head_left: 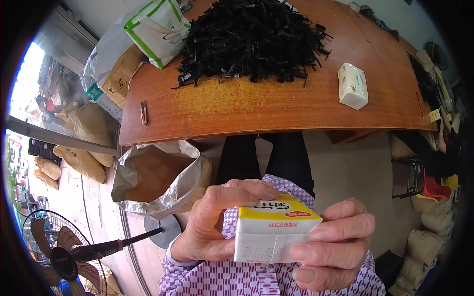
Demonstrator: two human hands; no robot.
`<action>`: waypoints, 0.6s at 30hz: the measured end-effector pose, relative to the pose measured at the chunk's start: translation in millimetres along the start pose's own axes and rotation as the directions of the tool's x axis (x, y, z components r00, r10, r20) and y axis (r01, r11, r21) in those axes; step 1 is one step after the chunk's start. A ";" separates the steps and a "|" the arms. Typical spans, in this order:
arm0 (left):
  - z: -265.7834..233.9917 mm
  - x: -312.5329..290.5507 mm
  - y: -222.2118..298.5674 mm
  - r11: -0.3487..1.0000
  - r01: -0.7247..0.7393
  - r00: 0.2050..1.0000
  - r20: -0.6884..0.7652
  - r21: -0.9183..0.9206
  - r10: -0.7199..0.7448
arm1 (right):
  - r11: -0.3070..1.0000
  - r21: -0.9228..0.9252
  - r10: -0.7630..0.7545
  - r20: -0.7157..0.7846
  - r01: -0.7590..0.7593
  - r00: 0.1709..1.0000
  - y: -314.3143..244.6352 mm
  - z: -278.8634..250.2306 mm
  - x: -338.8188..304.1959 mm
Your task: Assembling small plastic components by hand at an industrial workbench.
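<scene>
A small yellow and white drink carton (276,231) is held close in front of my chest, its white end facing up toward the view. My left hand (217,217) grips it from the left, fingers over the yellow side and thumb against the white end. From the right, my right hand (338,241) closes its fingers on the carton's edge and lower corner. Both hands touch the carton at once. The carton's far end is hidden.
On the brown table (316,106) lie a big heap of black strap-like pieces (252,39), a tissue pack (353,85) and thread snips (143,113). A white-green bag (158,32) stands at the back left. Below are an open sack (158,172) and a fan (64,261).
</scene>
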State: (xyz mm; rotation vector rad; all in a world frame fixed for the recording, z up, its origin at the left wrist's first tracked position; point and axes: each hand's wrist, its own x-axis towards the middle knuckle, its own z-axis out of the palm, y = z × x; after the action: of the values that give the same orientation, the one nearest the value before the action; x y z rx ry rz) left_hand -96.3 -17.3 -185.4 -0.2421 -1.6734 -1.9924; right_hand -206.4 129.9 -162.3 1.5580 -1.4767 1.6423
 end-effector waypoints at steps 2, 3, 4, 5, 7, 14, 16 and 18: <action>-0.6 1.9 -0.3 1.000 -0.004 1.000 0.022 -0.001 0.004 | 1.000 0.011 0.011 0.005 -0.011 1.000 -1.0 -0.6 1.3; 0.7 1.3 0.4 1.000 -0.003 1.000 0.019 -0.005 0.003 | 0.999 0.025 0.023 0.012 -0.023 1.000 -2.2 -1.9 1.3; 2.0 1.0 1.0 1.000 -0.003 1.000 0.018 -0.008 0.003 | 0.999 0.026 0.023 0.010 -0.023 1.000 -3.1 -3.2 1.1; 3.1 0.9 1.5 1.000 -0.002 1.000 0.019 -0.006 0.002 | 1.000 0.016 0.016 0.012 -0.016 1.000 -3.9 -4.6 1.0; -0.1 -0.2 -0.1 1.000 -0.011 1.000 0.021 -0.029 0.011 | 1.000 0.009 0.014 0.026 -0.014 1.000 -3.5 -2.8 1.0; 3.0 -2.8 -0.7 0.999 -0.044 0.999 -0.003 -0.002 0.044 | 1.000 -0.013 0.028 0.028 -0.028 0.999 -9.7 -4.1 -1.2; 3.4 -2.0 0.0 0.997 -0.059 0.998 -0.001 0.058 0.059 | 0.999 -0.021 0.037 0.036 -0.036 0.999 -10.6 -5.5 -1.9; 2.8 -2.7 0.0 0.997 -0.055 0.998 -0.007 0.052 0.055 | 0.999 -0.035 0.034 0.067 -0.032 0.997 -10.7 -5.6 -3.2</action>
State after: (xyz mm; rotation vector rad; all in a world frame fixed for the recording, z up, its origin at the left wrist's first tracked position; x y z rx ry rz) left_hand -94.5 -13.8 -186.1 -0.2575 -1.6926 -1.9042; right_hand -198.8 139.5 -159.9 1.5935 -1.5651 1.5887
